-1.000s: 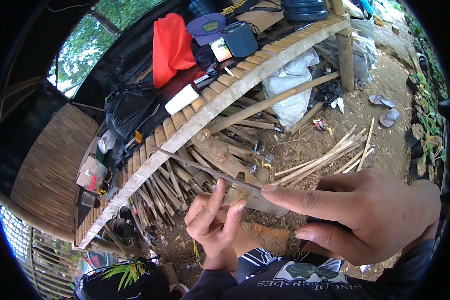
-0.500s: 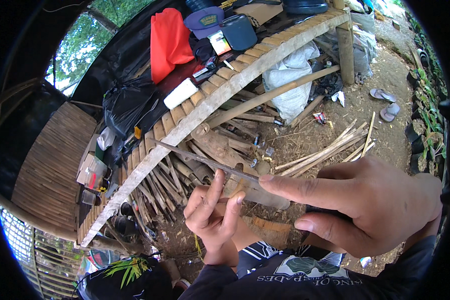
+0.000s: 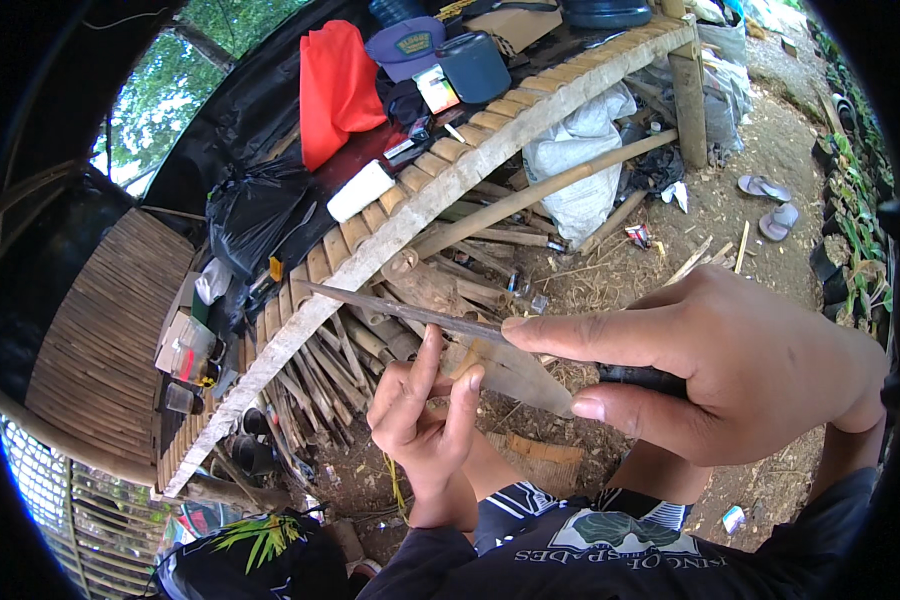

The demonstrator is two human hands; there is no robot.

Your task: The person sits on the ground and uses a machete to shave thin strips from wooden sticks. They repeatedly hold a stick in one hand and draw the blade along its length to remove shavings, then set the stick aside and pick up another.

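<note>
My right hand (image 3: 720,370) grips the dark handle of a large broad-bladed knife (image 3: 525,375). Its index finger lies stretched along the knife's dark spine, and the thumb presses low near the handle. The long blade points left across the middle of the view. My left hand (image 3: 415,410) is curled under the blade, with its index fingertip close against the spine and its thumb raised. Between those fingers shows a small tan piece (image 3: 460,358), perhaps a bamboo strip; most of it is hidden.
Beyond my hands stands a bamboo bench (image 3: 410,225) bearing a red cloth (image 3: 338,95), a cap (image 3: 407,45) and a dark mug (image 3: 474,68). Bamboo poles (image 3: 315,375) and a white sack (image 3: 580,170) lie underneath. Slippers (image 3: 778,222) rest on the dirt at right.
My right hand has shifted slightly left and upward. The knife has turned a little, so more of its broad blade and dark handle shows. My left hand has barely moved.
</note>
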